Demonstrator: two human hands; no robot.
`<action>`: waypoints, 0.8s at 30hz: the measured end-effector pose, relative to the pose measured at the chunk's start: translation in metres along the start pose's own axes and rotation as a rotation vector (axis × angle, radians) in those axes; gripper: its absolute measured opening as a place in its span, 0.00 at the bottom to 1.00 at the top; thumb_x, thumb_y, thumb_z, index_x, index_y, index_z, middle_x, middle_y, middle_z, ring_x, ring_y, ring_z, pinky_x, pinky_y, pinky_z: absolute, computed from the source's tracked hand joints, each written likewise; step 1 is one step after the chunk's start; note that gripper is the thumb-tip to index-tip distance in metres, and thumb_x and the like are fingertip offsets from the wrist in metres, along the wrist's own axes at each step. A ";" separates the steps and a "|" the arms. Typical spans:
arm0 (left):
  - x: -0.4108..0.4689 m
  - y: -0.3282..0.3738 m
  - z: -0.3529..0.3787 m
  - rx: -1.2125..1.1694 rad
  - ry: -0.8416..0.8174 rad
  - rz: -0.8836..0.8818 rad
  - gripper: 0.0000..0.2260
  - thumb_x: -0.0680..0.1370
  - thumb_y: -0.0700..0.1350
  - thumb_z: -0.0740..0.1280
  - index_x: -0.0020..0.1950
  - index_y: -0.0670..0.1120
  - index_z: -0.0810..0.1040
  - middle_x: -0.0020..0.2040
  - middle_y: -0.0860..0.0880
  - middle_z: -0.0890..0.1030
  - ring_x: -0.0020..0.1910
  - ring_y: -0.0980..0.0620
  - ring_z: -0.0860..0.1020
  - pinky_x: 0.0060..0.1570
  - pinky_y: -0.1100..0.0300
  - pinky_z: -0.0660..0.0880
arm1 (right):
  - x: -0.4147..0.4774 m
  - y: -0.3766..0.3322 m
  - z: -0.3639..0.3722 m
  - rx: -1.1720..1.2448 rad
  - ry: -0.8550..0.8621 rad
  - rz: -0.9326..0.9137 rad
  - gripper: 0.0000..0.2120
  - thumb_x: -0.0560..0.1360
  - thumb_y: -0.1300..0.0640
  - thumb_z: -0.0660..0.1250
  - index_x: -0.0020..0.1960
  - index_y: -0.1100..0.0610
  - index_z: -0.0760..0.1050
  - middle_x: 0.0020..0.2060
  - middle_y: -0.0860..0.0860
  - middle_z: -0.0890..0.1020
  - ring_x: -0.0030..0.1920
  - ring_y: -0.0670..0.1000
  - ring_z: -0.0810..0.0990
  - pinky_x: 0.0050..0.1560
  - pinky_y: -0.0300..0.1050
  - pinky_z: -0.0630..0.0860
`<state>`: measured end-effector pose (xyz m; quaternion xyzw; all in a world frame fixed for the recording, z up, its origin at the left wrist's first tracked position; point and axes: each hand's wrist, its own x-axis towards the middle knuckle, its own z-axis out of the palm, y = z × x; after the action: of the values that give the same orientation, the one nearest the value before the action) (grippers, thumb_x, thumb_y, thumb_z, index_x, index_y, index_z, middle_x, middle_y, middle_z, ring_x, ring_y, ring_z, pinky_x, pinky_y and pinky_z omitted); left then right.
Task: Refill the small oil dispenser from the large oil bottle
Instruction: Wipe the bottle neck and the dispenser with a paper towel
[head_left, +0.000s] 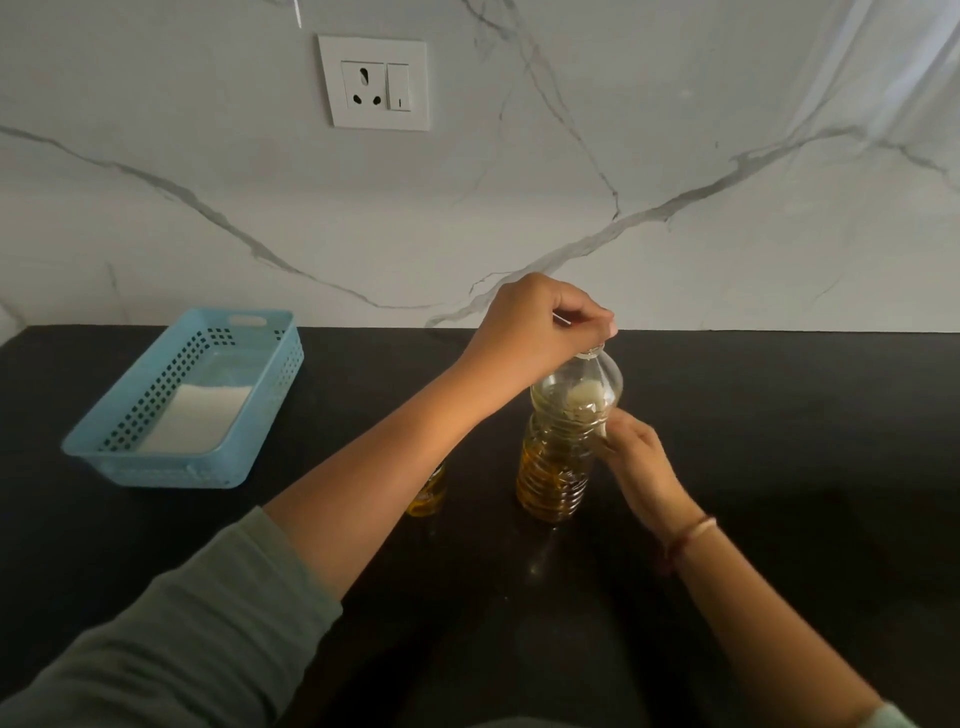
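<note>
oil fills the lower half of the large oil bottle (563, 441), upright on the black table (779, 467); your left hand (535, 332) pinches its top, your right hand (636, 462) has fingers wrapped on its side. the small oil dispenser (428, 491) stands just left, mostly behind your left forearm. a blue basket (124, 457) sits far left.

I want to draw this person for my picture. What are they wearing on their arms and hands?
Both arms have soft grey-green sleeves. The left sleeve is pushed up past the elbow, so the forearm is bare. Only a bit of the right sleeve shows at the bottom corner. The right wrist wears a thin pinkish bangle beside a reddish thread. The left hand and right hand are bare, with no gloves.
</note>
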<state>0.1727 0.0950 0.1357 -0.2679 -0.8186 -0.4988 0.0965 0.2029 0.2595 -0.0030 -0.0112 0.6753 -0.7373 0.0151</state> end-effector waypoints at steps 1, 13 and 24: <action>-0.001 0.000 0.001 0.002 0.008 0.006 0.06 0.74 0.46 0.72 0.49 0.47 0.85 0.40 0.60 0.82 0.44 0.62 0.81 0.46 0.71 0.76 | -0.009 0.004 0.003 0.002 0.070 -0.029 0.14 0.81 0.54 0.57 0.55 0.57 0.81 0.53 0.52 0.83 0.57 0.51 0.80 0.58 0.49 0.74; -0.003 0.001 0.004 -0.006 0.038 0.011 0.06 0.74 0.46 0.72 0.49 0.46 0.85 0.38 0.63 0.80 0.42 0.63 0.81 0.47 0.69 0.77 | -0.040 0.010 0.032 -0.056 0.446 -0.238 0.09 0.76 0.63 0.65 0.51 0.53 0.81 0.52 0.51 0.81 0.56 0.45 0.78 0.57 0.41 0.76; -0.005 0.003 0.006 -0.003 0.063 -0.003 0.06 0.74 0.46 0.72 0.49 0.46 0.85 0.37 0.64 0.80 0.42 0.64 0.81 0.47 0.69 0.77 | -0.042 -0.018 0.050 0.015 0.289 -0.353 0.21 0.83 0.49 0.49 0.68 0.57 0.70 0.60 0.50 0.79 0.63 0.46 0.76 0.60 0.38 0.73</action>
<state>0.1791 0.0992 0.1332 -0.2507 -0.8148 -0.5085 0.1211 0.2464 0.2126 0.0197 -0.0232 0.6527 -0.7273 -0.2111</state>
